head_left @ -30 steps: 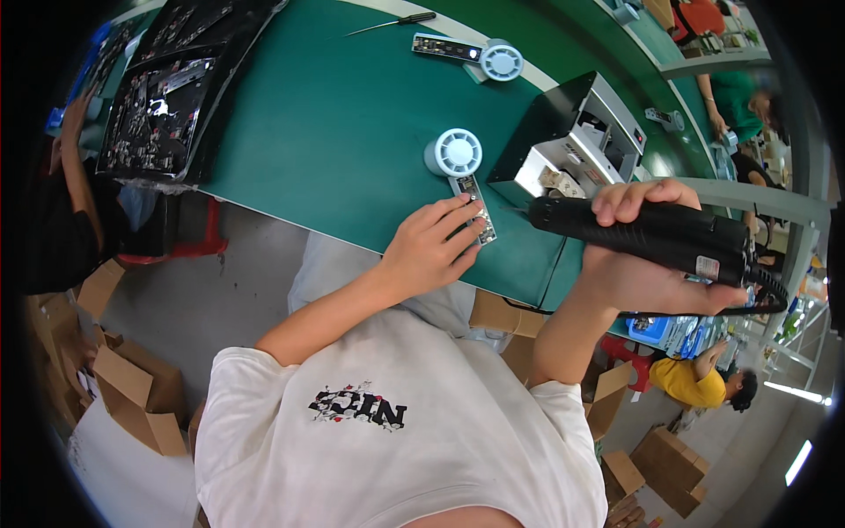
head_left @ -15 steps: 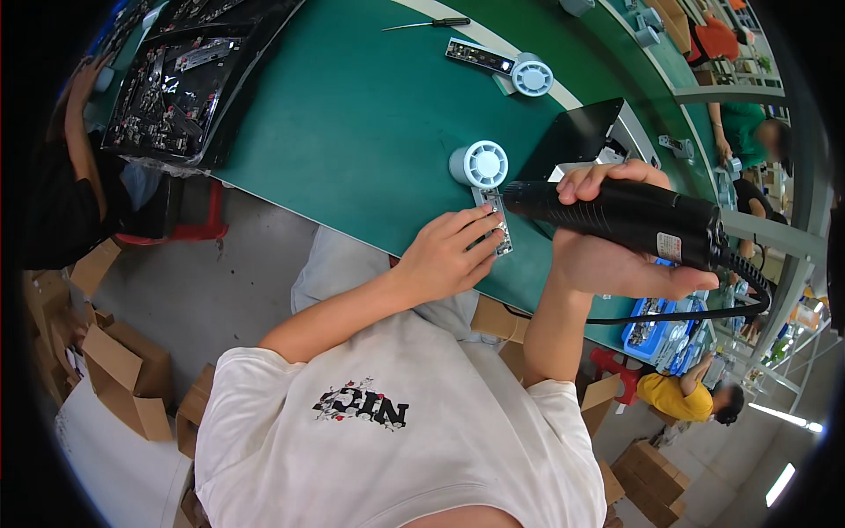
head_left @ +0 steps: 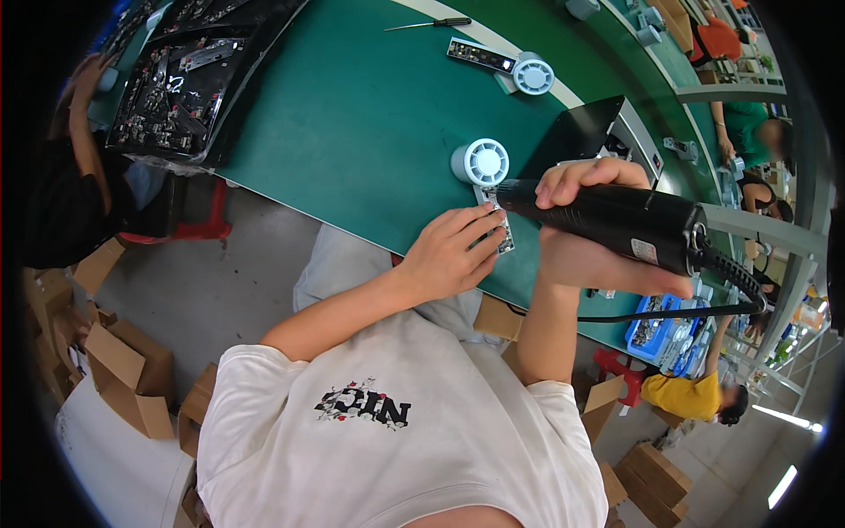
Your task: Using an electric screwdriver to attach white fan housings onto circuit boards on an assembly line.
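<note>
A light-blue handheld fan lies on the green table in front of me, its round head away from me and its open handle, with the circuit board bared, toward me. My left hand holds that handle down, fingers spread across the board and the thumb hidden. In my right hand is a black electric screwdriver, gripped around its body and held sideways. Its tip end meets the handle just below the fan head, by my left fingertips. The bit itself is too small to make out.
Farther off lie a second opened fan and a small screwdriver. A black box-like device stands beyond my right hand. Black bags of parts sit at far left, blue trays at right. The electric screwdriver's cable trails rightward. Other people work nearby.
The electric screwdriver and my right hand have shifted slightly left, bringing the tip closer over the fan's handle. My left hand and the fan have barely moved.
</note>
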Demonstrator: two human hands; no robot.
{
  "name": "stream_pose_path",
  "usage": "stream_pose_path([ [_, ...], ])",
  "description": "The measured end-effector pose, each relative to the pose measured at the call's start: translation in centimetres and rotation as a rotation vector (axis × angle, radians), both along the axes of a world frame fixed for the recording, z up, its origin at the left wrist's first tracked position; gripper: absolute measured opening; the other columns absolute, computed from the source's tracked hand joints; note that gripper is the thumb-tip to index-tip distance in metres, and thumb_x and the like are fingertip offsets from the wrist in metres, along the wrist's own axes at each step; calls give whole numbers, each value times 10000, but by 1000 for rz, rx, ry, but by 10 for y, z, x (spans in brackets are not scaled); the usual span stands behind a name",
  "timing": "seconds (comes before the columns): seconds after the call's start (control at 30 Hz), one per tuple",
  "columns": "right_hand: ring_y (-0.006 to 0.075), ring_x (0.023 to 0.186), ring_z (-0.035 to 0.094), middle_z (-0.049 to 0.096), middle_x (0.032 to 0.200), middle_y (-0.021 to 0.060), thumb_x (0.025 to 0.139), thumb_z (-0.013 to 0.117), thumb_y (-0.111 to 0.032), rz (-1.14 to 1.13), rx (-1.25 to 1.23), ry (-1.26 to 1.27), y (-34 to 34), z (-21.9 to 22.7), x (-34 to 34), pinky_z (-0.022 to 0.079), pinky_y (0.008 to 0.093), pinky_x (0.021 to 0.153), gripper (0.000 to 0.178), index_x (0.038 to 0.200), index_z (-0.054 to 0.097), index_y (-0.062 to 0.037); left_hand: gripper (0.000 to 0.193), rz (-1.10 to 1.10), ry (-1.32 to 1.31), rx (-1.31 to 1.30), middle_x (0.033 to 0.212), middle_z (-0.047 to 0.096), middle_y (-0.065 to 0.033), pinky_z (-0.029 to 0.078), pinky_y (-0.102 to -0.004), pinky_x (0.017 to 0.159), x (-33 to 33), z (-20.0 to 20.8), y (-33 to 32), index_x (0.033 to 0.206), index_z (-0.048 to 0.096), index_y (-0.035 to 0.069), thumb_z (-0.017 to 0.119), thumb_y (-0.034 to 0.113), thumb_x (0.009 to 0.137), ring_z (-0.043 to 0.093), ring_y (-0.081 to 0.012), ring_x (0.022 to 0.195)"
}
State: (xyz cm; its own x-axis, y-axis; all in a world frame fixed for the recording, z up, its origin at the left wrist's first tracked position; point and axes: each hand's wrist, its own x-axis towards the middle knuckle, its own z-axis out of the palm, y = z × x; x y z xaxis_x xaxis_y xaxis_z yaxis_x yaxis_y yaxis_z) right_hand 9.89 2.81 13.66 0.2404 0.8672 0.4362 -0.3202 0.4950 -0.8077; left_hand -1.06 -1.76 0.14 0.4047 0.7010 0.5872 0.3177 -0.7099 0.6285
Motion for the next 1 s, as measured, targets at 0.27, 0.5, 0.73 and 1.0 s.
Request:
stream_pose_path([
  [0.27, 172, 620, 615, 587, 799, 110, 528, 193, -1064, -25, -10, -194, -8, 0, 0, 512, 275, 554, 1247, 922, 534, 68, 332, -62, -78, -191, 1094, 640, -93, 531, -375, 650, -1, 20, 8, 1106, 672, 51, 716, 120, 785, 605, -274, 804],
  [0.5, 221, 580, 507, 529, 678, 117, 698, 296, -976, -280, 327, 94, -30, 83, 86, 400, 350, 567, 1075, 964, 589, 24, 193, 181, 250, -175, 1114, 644, -126, 516, -363, 504, 39, 43, 11, 899, 678, 45, 756, 197, 809, 657, -284, 594],
  [0.73, 182, 606, 441, 476, 715, 94, 740, 348, -907, -563, 444, 127, -72, 86, 198, 351, 325, 607, 986, 951, 551, 35, 165, 124, 135, -132, 1113, 613, -151, 570, -387, 621, -2, 114, 60, 842, 646, 44, 684, -16, 693, 686, -327, 734],
  [1.0, 133, 561, 432, 453, 696, 55, 824, 465, -765, -588, 394, 181, -84, 88, 245, 343, 278, 574, 787, 964, 508, 8, 741, -305, 373, -115, 990, 678, -269, 491, -501, 805, 147, 147, 301, 1357, 385, 121, 554, -153, 690, 613, -492, 975],
])
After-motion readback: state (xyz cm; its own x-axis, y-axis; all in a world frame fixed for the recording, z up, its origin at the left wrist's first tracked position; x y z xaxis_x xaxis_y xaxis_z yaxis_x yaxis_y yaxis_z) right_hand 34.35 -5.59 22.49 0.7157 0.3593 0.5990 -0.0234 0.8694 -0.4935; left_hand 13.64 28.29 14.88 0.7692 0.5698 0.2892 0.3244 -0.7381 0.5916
